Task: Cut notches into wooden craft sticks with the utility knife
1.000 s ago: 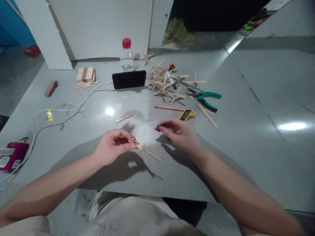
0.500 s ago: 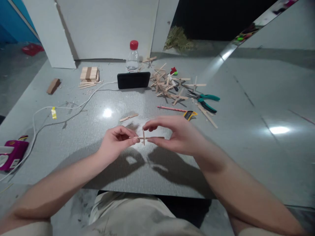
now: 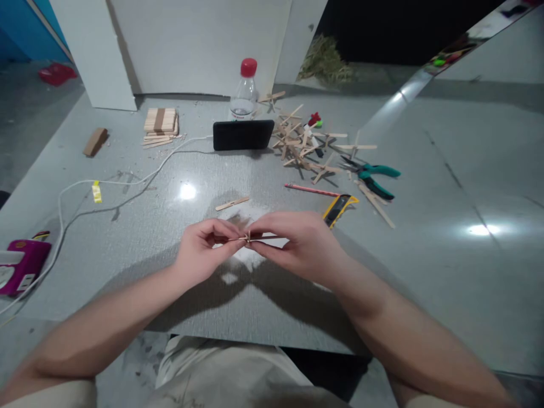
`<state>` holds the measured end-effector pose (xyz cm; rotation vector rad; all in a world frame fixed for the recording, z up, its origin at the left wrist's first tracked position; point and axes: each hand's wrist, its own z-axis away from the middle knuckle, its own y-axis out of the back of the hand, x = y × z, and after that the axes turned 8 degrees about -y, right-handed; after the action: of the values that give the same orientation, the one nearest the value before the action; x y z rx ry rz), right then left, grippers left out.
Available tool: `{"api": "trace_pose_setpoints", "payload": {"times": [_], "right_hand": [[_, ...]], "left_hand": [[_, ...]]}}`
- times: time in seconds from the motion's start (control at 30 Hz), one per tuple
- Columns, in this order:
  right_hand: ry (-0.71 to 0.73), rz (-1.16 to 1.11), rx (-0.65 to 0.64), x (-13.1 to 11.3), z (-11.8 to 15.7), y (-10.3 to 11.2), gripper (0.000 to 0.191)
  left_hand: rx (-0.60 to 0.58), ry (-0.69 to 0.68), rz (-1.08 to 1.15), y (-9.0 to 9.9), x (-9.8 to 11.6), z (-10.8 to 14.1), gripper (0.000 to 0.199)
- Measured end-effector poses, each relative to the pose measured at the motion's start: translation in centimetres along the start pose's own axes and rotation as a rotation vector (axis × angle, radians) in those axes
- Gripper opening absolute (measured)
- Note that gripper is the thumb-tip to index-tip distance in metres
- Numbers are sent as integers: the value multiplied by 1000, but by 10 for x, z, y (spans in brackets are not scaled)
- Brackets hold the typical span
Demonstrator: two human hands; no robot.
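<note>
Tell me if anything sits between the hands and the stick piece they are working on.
Nothing visible does. The left hand and the right hand both pinch the small stick cross directly with their fingertips, above the grey table. The loose stick and the utility knife lie apart, farther back.

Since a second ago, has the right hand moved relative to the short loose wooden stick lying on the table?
Yes. The right hand has shifted left, meeting the left hand just below the short loose wooden stick, both pinching the thin wooden sticks.
</note>
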<state>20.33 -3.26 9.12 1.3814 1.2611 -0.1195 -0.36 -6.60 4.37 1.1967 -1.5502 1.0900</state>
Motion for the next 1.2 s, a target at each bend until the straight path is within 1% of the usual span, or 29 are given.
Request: {"api": "trace_pose_setpoints", "payload": {"times": [0.1,0.13,0.2,0.27,0.33,0.37,0.4,0.43,0.47,0.53,0.6,0.67,0.73,0.8,0.87,0.93,0.97,1.03,1.07,1.1,1.13,1.17,1.2], "right_hand": [[-30,9,-32,3,1,-2,2],[-41,10,-44,5,1,-1,5],[-45,-24,-67,12,1,3,18],[-61,-111,-39,23,-1,11,23],[-153,-173,81,39,-6,18,20],[-220,-119,134,48,-10,20,23],[-252,2,168,56,-15,21,20],[-256,135,147,64,-21,19,17],[-237,239,87,70,-26,15,20],[-197,382,-90,79,-39,1,31],[-189,408,-141,86,-50,-17,29],[-196,411,-156,91,-59,-34,17],[-211,396,-135,96,-64,-46,13],[-235,371,-88,102,-64,-49,14],[-269,338,-21,105,-61,-44,14],[-307,298,67,103,-53,-31,14],[-324,271,118,98,-48,-23,10],[-341,210,225,79,-35,-7,1],[-334,147,292,67,-28,-1,3],[-307,-31,360,52,-20,4,7],[-259,-185,385,37,-13,6,9],[-209,-295,333,22,-7,6,9],[-155,-348,221,8,-2,5,6]], "left_hand": [[-8,-23,-31,3,-3,0,18],[-12,-32,-44,4,-4,1,17],[-19,-55,-67,6,-5,1,16],[-17,-85,-84,8,-5,1,16],[-3,-109,-100,9,-5,1,18],[0,-114,-107,10,-5,2,20],[-3,-111,-111,10,-5,3,21],[-12,-103,-112,10,-4,5,23],[-27,-91,-110,10,-4,7,23],[-58,-65,-98,8,-3,11,23],[-75,-41,-84,7,-2,14,23],[-74,-16,-62,6,-2,16,23],[-55,5,-37,6,-2,16,24],[-34,14,-12,7,-3,15,25],[-24,12,19,9,-3,14,21],[-27,13,50,11,-2,12,17],[-27,17,63,12,-2,12,17],[-16,34,77,12,-1,11,19],[-5,43,79,12,-2,11,20],[9,50,80,12,-2,10,20],[25,54,79,11,-4,10,18],[39,53,77,11,-6,10,16],[47,49,73,11,-7,9,14]]}}
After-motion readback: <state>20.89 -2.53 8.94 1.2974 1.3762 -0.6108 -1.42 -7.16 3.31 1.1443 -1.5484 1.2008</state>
